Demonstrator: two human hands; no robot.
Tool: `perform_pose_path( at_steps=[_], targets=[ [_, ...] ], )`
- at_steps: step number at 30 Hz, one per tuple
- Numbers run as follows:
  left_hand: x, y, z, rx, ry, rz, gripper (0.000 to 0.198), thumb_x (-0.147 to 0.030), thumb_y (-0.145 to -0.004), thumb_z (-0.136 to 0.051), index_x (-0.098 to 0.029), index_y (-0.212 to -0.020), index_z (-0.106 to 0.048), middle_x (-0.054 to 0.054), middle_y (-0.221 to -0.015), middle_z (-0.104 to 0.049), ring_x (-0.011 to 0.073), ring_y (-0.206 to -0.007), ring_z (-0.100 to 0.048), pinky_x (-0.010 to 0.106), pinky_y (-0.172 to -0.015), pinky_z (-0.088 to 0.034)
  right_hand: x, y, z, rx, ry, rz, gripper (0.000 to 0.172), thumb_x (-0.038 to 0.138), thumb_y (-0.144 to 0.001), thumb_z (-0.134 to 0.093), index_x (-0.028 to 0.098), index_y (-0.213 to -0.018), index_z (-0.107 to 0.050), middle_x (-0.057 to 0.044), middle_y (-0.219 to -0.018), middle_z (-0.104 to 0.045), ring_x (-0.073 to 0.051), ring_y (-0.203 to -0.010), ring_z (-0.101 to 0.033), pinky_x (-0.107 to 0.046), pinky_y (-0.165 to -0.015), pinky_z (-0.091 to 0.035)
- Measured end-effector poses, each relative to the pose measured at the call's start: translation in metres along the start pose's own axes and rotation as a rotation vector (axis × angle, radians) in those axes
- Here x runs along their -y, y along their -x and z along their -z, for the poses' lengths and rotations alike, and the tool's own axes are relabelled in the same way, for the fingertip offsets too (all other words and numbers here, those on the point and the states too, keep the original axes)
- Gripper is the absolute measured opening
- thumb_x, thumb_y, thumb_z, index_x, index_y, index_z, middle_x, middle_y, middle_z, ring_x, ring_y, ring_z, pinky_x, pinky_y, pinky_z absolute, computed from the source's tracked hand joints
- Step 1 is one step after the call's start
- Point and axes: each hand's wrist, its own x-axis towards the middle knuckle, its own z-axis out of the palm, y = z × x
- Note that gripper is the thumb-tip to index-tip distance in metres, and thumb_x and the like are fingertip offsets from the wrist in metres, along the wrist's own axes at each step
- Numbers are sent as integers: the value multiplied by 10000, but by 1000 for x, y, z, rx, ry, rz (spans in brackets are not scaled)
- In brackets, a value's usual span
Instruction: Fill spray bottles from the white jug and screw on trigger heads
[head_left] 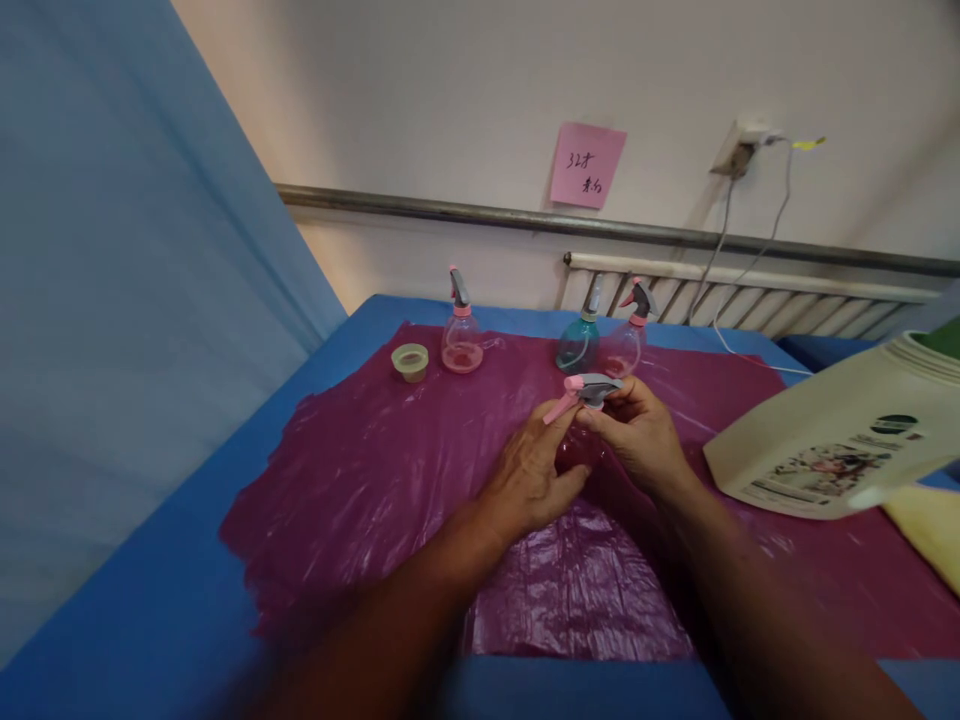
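Note:
A clear spray bottle with a pink and grey trigger head stands on the purple plastic sheet, between both hands. My left hand is wrapped round the bottle's body, thumb toward me. My right hand pinches the spray head at its collar, just under the grey part. Most of the bottle's body is hidden by the hands. Behind them stand a teal spray bottle and a clear spray bottle with a pink and grey head.
Another spray bottle holds pink liquid, beside a small pale green tub. A large cream jug stands at right, near a yellow cloth. A blue curtain hangs at left; a white cord trails from the wall socket.

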Motion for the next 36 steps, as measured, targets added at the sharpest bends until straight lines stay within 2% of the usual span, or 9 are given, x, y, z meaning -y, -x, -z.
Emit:
perform_pose_path(
  at_steps=[4,6,9,11,17,20,25,30,36],
  targets=[
    [-1,-1,0,-2,-5,20,890,-283,-1014,-743,-337,-1787,-305,109,-1830,-414,328,-1693,-430,568,-1390,-412,2,2,0,9,-38,-11,465,449,-738,-1048,281,-960,-675,-39,-1087,-857,-240,-988,-785,-420,-960,-631],
    [-1,0,0,-8,-11,22,883,-271,-1013,-733,-336,-1786,-309,111,-1840,-400,336,-1711,-402,584,-1399,-396,5,3,3,36,-44,-24,464,459,-766,-1031,288,-1061,-717,-58,-1184,-860,-257,-1074,-797,-436,-1015,-629],
    [-2,1,0,-8,-31,36,881,-264,-1010,-730,-341,-1784,-317,107,-1855,-379,352,-1727,-371,608,-1408,-376,10,2,7,61,-90,-24,675,513,-807,-994,320,-1384,-702,-83,-1335,-839,-291,-1230,-787,-473,-1091,-620],
    [-3,1,1,-9,-35,44,879,-271,-1009,-739,-353,-1781,-325,99,-1857,-377,359,-1728,-369,620,-1413,-367,12,1,10,78,-109,-21,786,531,-822,-980,332,-1509,-653,-83,-1331,-842,-293,-1248,-787,-481,-1100,-622],
    [-5,1,1,-4,-44,35,935,-245,-997,-738,-340,-1803,-273,126,-1837,-388,371,-1715,-386,627,-1398,-393,9,-4,15,104,-64,-50,668,493,-789,-1018,315,-1374,-748,-67,-1281,-854,-268,-1168,-797,-461,-1078,-637],
    [-3,1,0,-18,-54,9,973,-235,-1001,-726,-353,-1819,-212,131,-1816,-406,363,-1695,-418,623,-1371,-439,6,-6,16,90,-78,-33,664,440,-742,-1054,316,-1326,-764,-63,-1276,-845,-262,-1171,-782,-444,-1087,-630],
    [0,3,-2,-23,-81,-32,999,-237,-1022,-721,-390,-1829,-153,122,-1837,-368,377,-1725,-358,638,-1367,-437,-1,-7,11,91,-68,-24,703,444,-742,-1053,321,-1363,-747,-65,-1246,-832,-270,-1148,-771,-477,-1120,-613],
    [0,1,-1,-36,-39,-40,1020,-196,-998,-731,-398,-1820,-162,116,-1724,-483,335,-1588,-533,579,-1309,-509,-2,-7,5,75,2,41,732,474,-753,-1043,313,-1390,-719,-91,-1386,-795,-310,-1280,-748,-513,-1171,-592],
    [-3,1,2,-20,-55,-46,999,-215,-1005,-721,-375,-1821,-166,131,-1771,-435,364,-1626,-480,608,-1334,-463,5,2,11,142,52,152,666,506,-947,-879,338,-1552,-659,-98,-1563,-722,-318,-1451,-679,-520,-1239,-549]
  ],
)
